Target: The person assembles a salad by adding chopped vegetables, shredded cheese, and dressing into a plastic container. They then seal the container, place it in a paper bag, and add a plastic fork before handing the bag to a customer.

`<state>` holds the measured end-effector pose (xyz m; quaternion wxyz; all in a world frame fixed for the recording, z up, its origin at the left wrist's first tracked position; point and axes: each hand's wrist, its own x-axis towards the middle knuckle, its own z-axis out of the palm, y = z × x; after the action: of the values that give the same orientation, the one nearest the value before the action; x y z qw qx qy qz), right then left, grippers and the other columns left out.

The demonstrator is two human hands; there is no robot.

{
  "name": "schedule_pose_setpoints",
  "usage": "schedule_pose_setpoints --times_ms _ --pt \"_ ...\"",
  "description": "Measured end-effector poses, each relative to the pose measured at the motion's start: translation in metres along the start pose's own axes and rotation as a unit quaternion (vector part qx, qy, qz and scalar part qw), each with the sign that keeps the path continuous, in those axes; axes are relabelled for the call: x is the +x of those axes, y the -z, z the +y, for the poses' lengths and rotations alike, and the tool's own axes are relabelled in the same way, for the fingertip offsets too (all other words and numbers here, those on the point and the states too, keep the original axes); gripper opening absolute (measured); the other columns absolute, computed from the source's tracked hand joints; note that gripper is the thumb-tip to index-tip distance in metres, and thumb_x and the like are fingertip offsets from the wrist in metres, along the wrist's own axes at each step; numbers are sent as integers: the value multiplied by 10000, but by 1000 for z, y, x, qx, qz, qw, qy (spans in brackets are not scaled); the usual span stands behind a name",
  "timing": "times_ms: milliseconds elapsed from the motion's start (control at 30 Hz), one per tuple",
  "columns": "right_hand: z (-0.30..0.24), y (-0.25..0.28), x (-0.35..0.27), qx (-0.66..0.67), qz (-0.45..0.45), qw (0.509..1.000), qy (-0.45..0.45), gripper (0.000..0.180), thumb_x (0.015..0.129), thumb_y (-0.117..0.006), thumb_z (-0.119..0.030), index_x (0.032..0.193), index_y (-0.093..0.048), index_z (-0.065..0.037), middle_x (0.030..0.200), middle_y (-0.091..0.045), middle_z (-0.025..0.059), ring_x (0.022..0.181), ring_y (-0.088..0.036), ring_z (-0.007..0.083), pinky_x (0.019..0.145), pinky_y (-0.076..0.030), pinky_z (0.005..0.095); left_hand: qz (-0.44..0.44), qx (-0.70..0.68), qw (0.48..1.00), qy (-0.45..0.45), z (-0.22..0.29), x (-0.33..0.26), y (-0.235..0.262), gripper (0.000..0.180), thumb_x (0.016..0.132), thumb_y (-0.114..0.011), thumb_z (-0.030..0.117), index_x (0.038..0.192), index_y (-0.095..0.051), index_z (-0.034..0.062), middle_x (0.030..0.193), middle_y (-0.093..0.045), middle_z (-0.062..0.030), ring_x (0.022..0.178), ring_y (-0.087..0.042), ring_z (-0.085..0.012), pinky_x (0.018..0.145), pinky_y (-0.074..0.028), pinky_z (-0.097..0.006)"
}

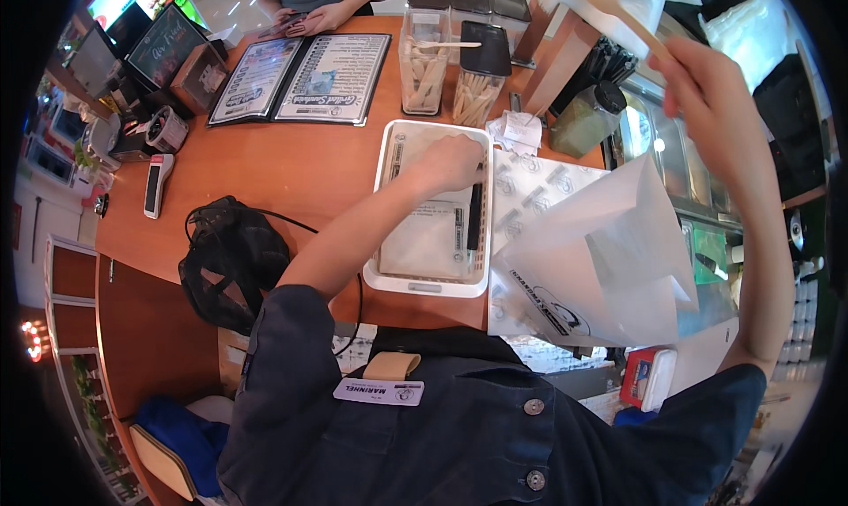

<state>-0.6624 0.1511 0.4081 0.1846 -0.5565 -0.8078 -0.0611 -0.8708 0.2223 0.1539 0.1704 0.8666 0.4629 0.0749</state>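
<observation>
My left hand [452, 163] is closed over the upper right part of a white plastic basket [426, 287]. Printed paper [420, 241] lines the basket, and a long black strip-shaped thing [474, 219] lies along its right side, close to my fingers. What those fingers grip, if anything, is hidden under the hand. Raised at the upper right, my right hand [702, 86] is closed on the handle of a wooden fork [627, 15], whose head reaches the picture's top edge. A printed paper cone [601, 258] lies to the right of the basket on patterned paper [534, 183].
Lidded containers of wooden utensils [426, 73] stand behind the basket, near a crumpled receipt [517, 133] and a jar [587, 121]. An open menu [327, 77] lies far left, before another person's hands [322, 20]. A black mesh bag [230, 258] with a cable sits left.
</observation>
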Motion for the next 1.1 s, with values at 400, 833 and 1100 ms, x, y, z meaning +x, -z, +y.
schedule_pose_setpoints --times_ms 400,833,1100 --pt "10 48 -121 146 17 980 -132 261 980 -448 -163 1024 -618 31 616 -487 -27 510 -356 16 481 -274 185 -29 -54 976 207 -32 38 -41 303 750 -701 258 825 -675 -34 782 -672 -175 719 -676 -269 643 -548 -360" --pt "-72 -27 -220 690 -72 704 -153 448 967 -468 -312 1197 -583 55 804 -500 16 664 -407 74 575 -288 206 216 -631 740 90 -60 -43 -25 103 870 -587 99 828 -596 5 756 -598 -23 667 -583 -99 601 -502 -250" --pt "-138 -214 -129 438 197 873 -92 366 895 -505 12 1259 -548 4 793 -480 115 649 -502 219 608 -428 318 300 -891 316 -126 23 -152 -25 434 976 -375 335 1283 -473 44 1277 -531 -137 1135 -556 -266 924 -488 -422"
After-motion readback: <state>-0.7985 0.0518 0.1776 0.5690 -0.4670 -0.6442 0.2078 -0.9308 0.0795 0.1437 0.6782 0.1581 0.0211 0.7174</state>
